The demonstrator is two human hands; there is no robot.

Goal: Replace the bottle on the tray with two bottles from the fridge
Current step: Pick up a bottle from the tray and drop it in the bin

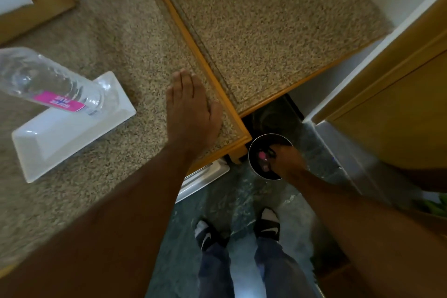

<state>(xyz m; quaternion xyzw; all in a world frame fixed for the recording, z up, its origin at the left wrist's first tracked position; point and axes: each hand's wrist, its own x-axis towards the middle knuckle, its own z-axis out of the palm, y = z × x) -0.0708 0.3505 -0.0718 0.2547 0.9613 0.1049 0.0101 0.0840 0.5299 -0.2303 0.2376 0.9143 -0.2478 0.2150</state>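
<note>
We see bottle (52, 84) standing on white tray (72, 138). Left hand (191, 113) flat on desk (108, 55), fingers extended. Right hand (287, 161) inside round bin (252, 152); grip indeterminate.

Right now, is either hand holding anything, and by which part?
Left hand lies flat and open on the counter, holding nothing. Right hand reaches into the round bin beside a pink-capped item; its fingers are hidden, so any grip cannot be told.
</note>
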